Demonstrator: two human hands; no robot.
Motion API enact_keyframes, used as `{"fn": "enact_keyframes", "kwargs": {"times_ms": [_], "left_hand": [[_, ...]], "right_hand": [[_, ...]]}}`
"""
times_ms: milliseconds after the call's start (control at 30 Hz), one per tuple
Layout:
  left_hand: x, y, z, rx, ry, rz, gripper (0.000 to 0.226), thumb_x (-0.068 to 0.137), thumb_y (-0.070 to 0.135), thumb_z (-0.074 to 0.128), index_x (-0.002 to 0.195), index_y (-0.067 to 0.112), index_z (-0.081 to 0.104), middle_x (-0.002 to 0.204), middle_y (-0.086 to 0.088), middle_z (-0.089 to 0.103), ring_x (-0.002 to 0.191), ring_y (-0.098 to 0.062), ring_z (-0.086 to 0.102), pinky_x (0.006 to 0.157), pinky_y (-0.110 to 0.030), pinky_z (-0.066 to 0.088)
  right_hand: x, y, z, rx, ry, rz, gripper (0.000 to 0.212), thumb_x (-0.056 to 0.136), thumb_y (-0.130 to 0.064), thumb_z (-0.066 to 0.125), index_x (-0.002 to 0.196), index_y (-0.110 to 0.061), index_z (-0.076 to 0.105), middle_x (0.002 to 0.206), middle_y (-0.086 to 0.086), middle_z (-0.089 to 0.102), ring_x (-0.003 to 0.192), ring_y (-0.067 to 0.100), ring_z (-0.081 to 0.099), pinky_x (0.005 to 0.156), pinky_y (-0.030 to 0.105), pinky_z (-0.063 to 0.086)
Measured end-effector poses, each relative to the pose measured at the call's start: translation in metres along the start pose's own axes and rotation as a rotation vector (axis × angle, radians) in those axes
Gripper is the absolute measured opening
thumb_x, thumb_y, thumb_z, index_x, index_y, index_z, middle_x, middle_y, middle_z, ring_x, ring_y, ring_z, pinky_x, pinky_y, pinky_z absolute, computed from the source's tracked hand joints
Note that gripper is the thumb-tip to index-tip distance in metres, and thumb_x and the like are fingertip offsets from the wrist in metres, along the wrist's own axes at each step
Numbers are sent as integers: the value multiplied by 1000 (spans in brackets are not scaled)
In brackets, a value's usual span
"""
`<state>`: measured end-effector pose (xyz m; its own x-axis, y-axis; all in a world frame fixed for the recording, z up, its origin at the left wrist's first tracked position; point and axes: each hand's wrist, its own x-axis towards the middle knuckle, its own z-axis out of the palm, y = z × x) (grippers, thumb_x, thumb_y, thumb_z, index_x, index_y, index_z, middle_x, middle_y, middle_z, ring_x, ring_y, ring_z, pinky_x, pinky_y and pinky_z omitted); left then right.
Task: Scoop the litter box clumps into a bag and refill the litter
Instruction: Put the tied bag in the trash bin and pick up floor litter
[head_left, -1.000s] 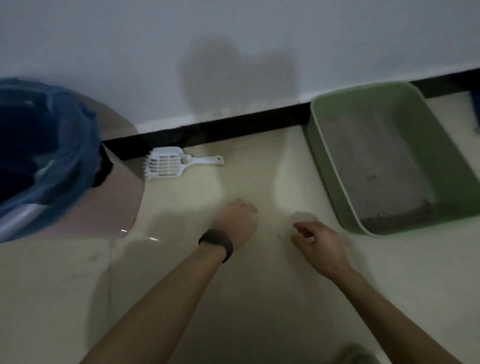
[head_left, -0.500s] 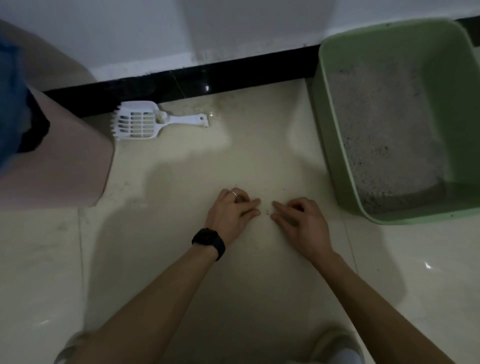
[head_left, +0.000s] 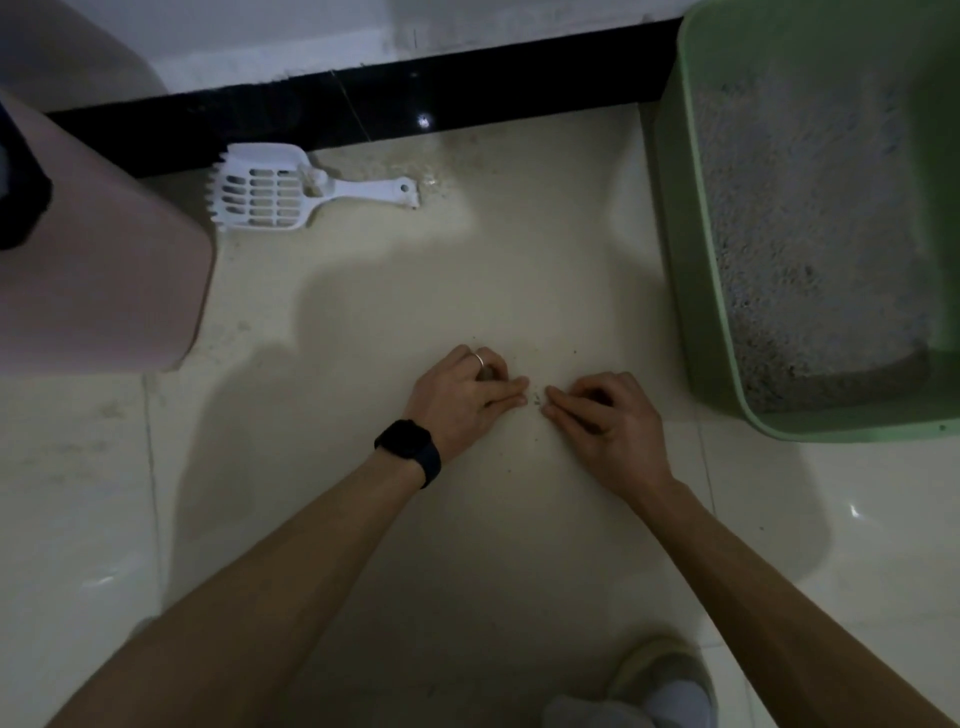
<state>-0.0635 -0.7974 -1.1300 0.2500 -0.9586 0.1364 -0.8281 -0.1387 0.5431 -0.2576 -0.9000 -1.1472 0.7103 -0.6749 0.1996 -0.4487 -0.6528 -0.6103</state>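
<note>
1. The left hand (head_left: 462, 395) rests on the cream tiled floor (head_left: 389, 312), fingers curled narrow, thumb and forefinger stretched toward a few loose litter grains (head_left: 536, 399).
2. A small dark lump (head_left: 486, 373) shows under its curled fingers; I cannot tell whether it is gripped.
3. The right hand (head_left: 608, 415) faces it just across the grains, fingers curled, tips at the floor; I cannot tell whether it pinches anything.
4. The green plastic litter box (head_left: 680, 234) sits to the right, near the right hand, with grey litter (head_left: 805, 234) inside.
5. The white slotted plastic scoop (head_left: 270, 195) lies flat by the black baseboard (head_left: 363, 104), well apart from both hands.
6. A pink plastic bin (head_left: 104, 286) stands at the left, just beside the scoop.
7. A black wristwatch (head_left: 410, 449) and 1 thin ring (head_left: 478, 358) are on the left arm and hand.
</note>
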Motion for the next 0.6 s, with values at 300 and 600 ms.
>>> {"fn": "enact_keyframes", "kwargs": {"times_ms": [300, 600], "left_hand": [[-10, 11, 17, 23, 71, -38, 15, 84, 38, 75, 93, 27, 79, 90, 3, 65, 74, -23, 53, 62, -35, 47], [-7, 23, 17, 81, 112, 16, 9, 82, 29, 78, 86, 22, 80, 86, 1, 69, 64, -24, 60, 54, -34, 49]], "right_hand": [[-12, -8, 7, -16, 36, 42, 22, 89, -32, 73, 107, -22, 78, 95, 4, 64, 83, 24, 55, 72, 37, 47], [-2, -10, 0, 4, -2, 70, 17, 87, -30, 76, 102, -22, 80, 90, 2, 66, 80, 21, 55, 68, 35, 48]]}}
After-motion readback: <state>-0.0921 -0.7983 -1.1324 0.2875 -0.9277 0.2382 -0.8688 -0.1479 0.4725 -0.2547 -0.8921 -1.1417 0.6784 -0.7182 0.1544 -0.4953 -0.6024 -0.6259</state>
